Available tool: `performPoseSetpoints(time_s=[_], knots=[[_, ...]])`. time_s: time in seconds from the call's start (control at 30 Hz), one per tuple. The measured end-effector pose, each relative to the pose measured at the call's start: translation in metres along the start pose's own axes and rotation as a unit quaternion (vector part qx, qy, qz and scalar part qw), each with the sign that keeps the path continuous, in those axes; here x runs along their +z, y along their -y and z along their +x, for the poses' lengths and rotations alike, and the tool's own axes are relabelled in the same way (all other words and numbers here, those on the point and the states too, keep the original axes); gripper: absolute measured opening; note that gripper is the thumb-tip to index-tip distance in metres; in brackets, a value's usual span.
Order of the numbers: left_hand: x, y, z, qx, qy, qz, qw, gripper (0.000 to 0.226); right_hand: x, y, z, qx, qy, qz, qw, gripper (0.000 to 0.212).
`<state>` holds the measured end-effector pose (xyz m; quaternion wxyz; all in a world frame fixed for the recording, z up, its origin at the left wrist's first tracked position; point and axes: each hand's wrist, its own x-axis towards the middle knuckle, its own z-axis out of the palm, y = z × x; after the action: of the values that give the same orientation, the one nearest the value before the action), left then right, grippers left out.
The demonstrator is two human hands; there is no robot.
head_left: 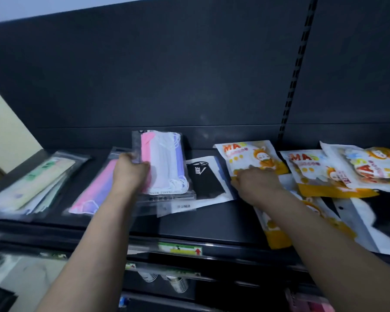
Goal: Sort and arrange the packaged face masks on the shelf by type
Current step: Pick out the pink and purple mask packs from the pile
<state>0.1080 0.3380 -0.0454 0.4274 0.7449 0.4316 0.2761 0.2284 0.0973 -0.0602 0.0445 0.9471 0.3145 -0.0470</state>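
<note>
My left hand [131, 170] grips the left edge of a clear pack of pink, white and purple masks [164, 163], raised and tilted above the dark shelf [203, 224]. My right hand [254, 182] holds the lower edge of an orange cartoon mask pack [248, 156]; its fingertips are hidden under the hand. Between the two lies a black mask pack on white card [208, 180]. Left of my left hand lies another pink and purple pack [95, 188], and at the far left a pile of green and cream packs [34, 183].
More orange cartoon packs [338, 174] and a black and white pack [383, 212] lie overlapping at the right. The shelf's front rail carries a green and yellow price label [180, 248]. Lower shelves with other goods show below. A slotted upright [295, 70] divides the back panel.
</note>
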Motion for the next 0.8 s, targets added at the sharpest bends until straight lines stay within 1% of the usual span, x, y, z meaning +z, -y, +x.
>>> performPoseSetpoints(time_s=[0.07, 0.13, 0.2, 0.23, 0.27, 0.33, 0.37, 0.4, 0.43, 0.47, 0.5, 0.57, 0.6, 0.67, 0.73, 0.77, 0.8], knots=[[0.002, 0.005, -0.001, -0.010, 0.049, -0.020, 0.999, 0.026, 0.000, 0.008, 0.000, 0.007, -0.057, 0.015, 0.998, 0.028], [0.003, 0.012, -0.002, -0.015, 0.084, -0.020, 0.996, 0.022, 0.004, 0.023, 0.001, -0.025, -0.125, 0.053, 0.990, 0.024], [-0.008, 0.017, 0.002, -0.016, 0.089, -0.008, 0.996, 0.036, 0.009, 0.043, 0.000, -0.093, -0.150, 0.100, 0.979, 0.024], [-0.018, 0.019, 0.010, -0.018, 0.080, 0.000, 0.997, 0.045, 0.012, 0.054, -0.001, -0.127, -0.150, 0.114, 0.974, 0.026], [-0.030, 0.019, 0.017, -0.015, 0.062, 0.006, 0.998, 0.050, 0.013, 0.061, -0.001, -0.152, -0.149, 0.119, 0.970, 0.028], [-0.057, 0.019, 0.036, 0.006, 0.026, 0.038, 0.999, 0.045, 0.016, 0.075, 0.003, -0.183, -0.151, 0.115, 0.965, 0.027], [-0.069, 0.019, 0.043, 0.021, 0.013, 0.108, 0.994, 0.041, 0.018, 0.078, 0.006, -0.189, -0.151, 0.112, 0.964, 0.027], [-0.079, 0.019, 0.047, 0.042, -0.002, 0.217, 0.975, 0.041, 0.019, 0.081, 0.009, -0.190, -0.148, 0.109, 0.964, 0.028], [-0.083, 0.021, 0.047, 0.068, -0.008, 0.321, 0.944, 0.048, 0.020, 0.082, 0.011, -0.188, -0.142, 0.105, 0.966, 0.029], [-0.082, 0.024, 0.045, 0.096, -0.002, 0.383, 0.919, 0.058, 0.022, 0.083, 0.013, -0.187, -0.133, 0.100, 0.968, 0.030], [-0.078, 0.026, 0.040, 0.115, 0.030, 0.406, 0.906, 0.064, 0.023, 0.084, 0.015, -0.184, -0.123, 0.096, 0.970, 0.032], [-0.062, 0.032, 0.028, 0.141, 0.119, 0.409, 0.894, 0.062, 0.026, 0.085, 0.016, -0.166, -0.080, 0.095, 0.978, 0.039], [-0.055, 0.037, 0.024, 0.142, 0.151, 0.425, 0.881, 0.060, 0.027, 0.085, 0.016, -0.157, -0.055, 0.101, 0.981, 0.043], [-0.051, 0.045, 0.024, 0.131, 0.157, 0.473, 0.857, 0.057, 0.029, 0.084, 0.013, -0.150, -0.026, 0.104, 0.983, 0.047], [-0.054, 0.042, 0.027, 0.116, 0.132, 0.505, 0.845, 0.050, 0.026, 0.082, 0.006, -0.149, -0.021, 0.096, 0.984, 0.048], [-0.053, 0.039, 0.025, 0.124, 0.117, 0.508, 0.844, 0.046, 0.024, 0.082, 0.003, -0.149, -0.017, 0.095, 0.984, 0.048], [-0.049, 0.034, 0.023, 0.145, 0.108, 0.492, 0.852, 0.043, 0.023, 0.082, -0.001, -0.149, -0.014, 0.102, 0.983, 0.047]])
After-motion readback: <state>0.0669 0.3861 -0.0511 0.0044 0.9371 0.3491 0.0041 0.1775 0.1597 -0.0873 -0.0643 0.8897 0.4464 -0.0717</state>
